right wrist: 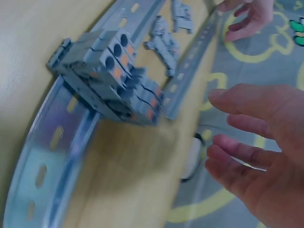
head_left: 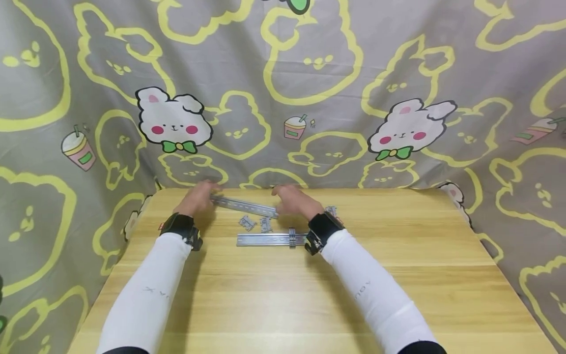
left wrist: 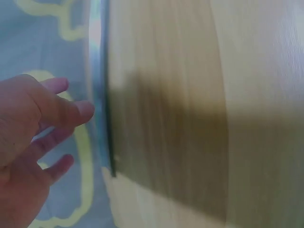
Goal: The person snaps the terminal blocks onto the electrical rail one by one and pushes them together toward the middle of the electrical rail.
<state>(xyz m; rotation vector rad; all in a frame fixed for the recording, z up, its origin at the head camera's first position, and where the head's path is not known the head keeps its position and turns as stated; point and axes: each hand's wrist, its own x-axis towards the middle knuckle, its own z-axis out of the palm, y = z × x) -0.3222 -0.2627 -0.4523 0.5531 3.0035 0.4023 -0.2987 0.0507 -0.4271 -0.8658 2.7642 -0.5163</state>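
A slotted metal DIN rail (head_left: 245, 206) lies slantwise near the table's back edge. By its left end is my left hand (head_left: 197, 198), thumb and fingers apart; the thumb tip (left wrist: 85, 111) is close to the rail, and contact is unclear. My right hand (head_left: 297, 199) is at the other end, its spread fingers (right wrist: 237, 152) holding nothing in the right wrist view. A second DIN rail (head_left: 261, 240) lies nearer, carrying a few grey terminal blocks (right wrist: 107, 76) with orange parts. Its right end is hidden by my right wrist in the head view.
Between the rails lie two loose grey terminal blocks, one tilted (head_left: 247, 223) and one more upright (head_left: 265, 225). Another grey piece (head_left: 331, 211) shows beyond my right wrist. A patterned curtain (head_left: 318, 162) hangs right behind the wooden table (head_left: 274, 295).
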